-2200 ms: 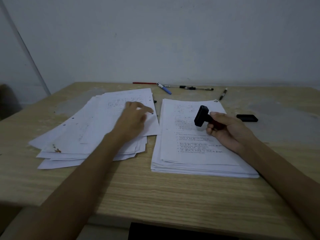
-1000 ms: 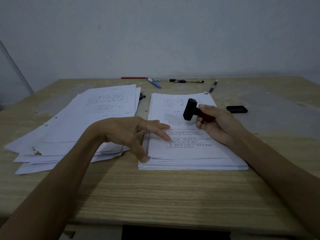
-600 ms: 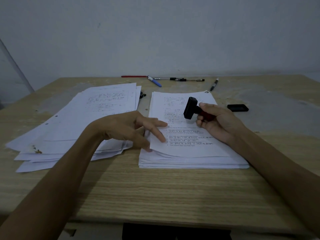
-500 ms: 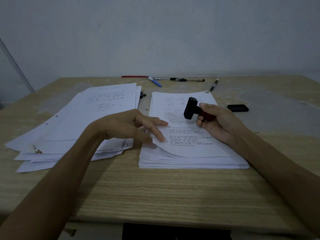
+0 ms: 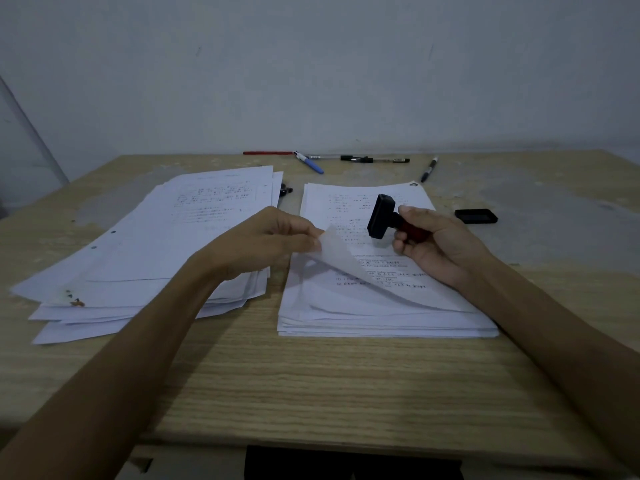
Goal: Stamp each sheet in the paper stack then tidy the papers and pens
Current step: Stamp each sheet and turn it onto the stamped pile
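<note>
Since half a second earlier, the left hand [image 5: 266, 242] had peeled the top sheet [image 5: 349, 271] up by its near-left corner, pinching it. The loose pile [image 5: 156, 258] lay directly left. The right hand [image 5: 433, 244] gripped the stamp [image 5: 381, 216] over the stack [image 5: 381, 317].

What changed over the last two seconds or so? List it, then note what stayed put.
The left hand left the loose left pile, crossed to the neat right stack, worked at its near-left edge, and now pinches the top sheet, peeling its corner up. Unchanged: the right hand holds the stamp above the stack; the pens and black ink pad lie as before.
</note>
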